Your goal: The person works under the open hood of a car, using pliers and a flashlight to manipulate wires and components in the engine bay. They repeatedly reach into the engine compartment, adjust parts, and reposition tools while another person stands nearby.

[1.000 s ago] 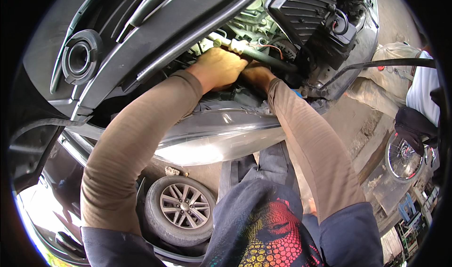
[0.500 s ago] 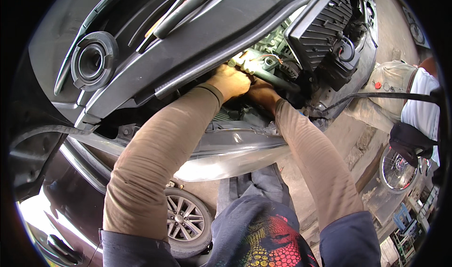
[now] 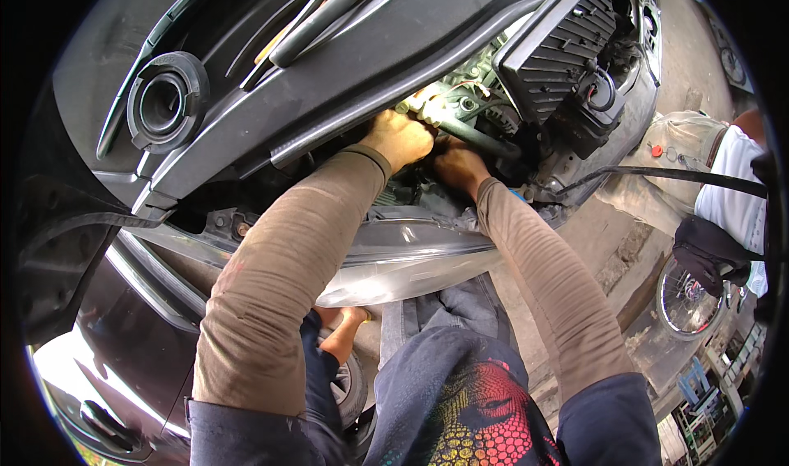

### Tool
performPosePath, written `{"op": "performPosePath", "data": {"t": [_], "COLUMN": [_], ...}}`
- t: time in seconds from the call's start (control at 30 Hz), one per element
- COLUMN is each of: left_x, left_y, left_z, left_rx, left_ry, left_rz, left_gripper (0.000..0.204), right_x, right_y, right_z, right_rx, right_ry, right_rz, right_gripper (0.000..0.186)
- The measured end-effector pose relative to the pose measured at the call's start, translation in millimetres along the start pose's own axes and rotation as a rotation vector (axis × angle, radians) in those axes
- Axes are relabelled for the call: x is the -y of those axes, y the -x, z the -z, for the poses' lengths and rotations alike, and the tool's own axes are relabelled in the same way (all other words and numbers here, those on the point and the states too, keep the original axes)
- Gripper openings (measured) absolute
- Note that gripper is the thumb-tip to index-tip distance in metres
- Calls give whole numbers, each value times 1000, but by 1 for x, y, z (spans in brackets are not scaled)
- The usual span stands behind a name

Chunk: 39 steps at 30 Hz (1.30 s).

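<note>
My left hand [image 3: 399, 141] is closed, knuckles up, among pale hoses and fittings [image 3: 427, 104] in the open engine bay of a car. My right hand [image 3: 459, 166] reaches in just right of and below it, partly in shadow, fingers bent into the gap; what either grips is hidden. A black hose [image 3: 485, 140] runs beside my hands, with a thin wire above. The black ribbed housing [image 3: 557, 51] sits at upper right. The clear headlamp [image 3: 403, 273] lies under my forearms. Yellow-and-black handled tools [image 3: 320, 26] lie on black plastic trim [image 3: 304, 104].
A person [image 3: 731, 178] in a white shirt stands at right, near a bicycle wheel [image 3: 690, 297] and a black rod [image 3: 657, 171] crossing from the car. Another person's arm [image 3: 341, 343] shows below my left forearm, near a loose wheel [image 3: 353, 396]. A dark car panel [image 3: 140, 334] is at left.
My view has shifted, showing more tools on the trim. Another person has appeared at the bottom beside the loose wheel. My hands stay among the hoses, fingers still bent.
</note>
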State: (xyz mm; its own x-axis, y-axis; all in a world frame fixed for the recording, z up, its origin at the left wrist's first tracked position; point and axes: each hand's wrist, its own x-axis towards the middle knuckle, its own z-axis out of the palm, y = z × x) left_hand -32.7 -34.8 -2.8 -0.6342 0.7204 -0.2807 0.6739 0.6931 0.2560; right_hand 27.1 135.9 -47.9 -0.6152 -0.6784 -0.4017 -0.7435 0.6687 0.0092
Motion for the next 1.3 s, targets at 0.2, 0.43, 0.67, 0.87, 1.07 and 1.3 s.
{"op": "performPosePath", "data": {"t": [0.2, 0.43, 0.67, 0.87, 1.07, 1.3], "left_x": [-5, -2, -5, -6, -5, -3], "left_y": [4, 0, 5, 8, 0, -7], "left_z": [17, 5, 24, 45, 53, 45], "left_rx": [227, 24, 104, 249, 190, 254], "left_ry": [70, -30, 8, -4, 44, 135], "left_rz": [91, 35, 63, 36, 3, 74], "left_gripper": [29, 26, 32, 29, 38, 40], "right_x": [5, 3, 2, 5, -8, -4], "right_y": [-20, 0, -10, -29, -29, -26], "right_z": [-30, 12, -17, -60, -38, -5], "right_rx": [-593, -56, -470, -330, -86, -15], "right_ry": [-384, -78, -398, -1160, -712, -516], "right_rz": [-164, -143, -42, -149, -388, -366], "right_gripper": [25, 20, 18, 23, 30, 29]}}
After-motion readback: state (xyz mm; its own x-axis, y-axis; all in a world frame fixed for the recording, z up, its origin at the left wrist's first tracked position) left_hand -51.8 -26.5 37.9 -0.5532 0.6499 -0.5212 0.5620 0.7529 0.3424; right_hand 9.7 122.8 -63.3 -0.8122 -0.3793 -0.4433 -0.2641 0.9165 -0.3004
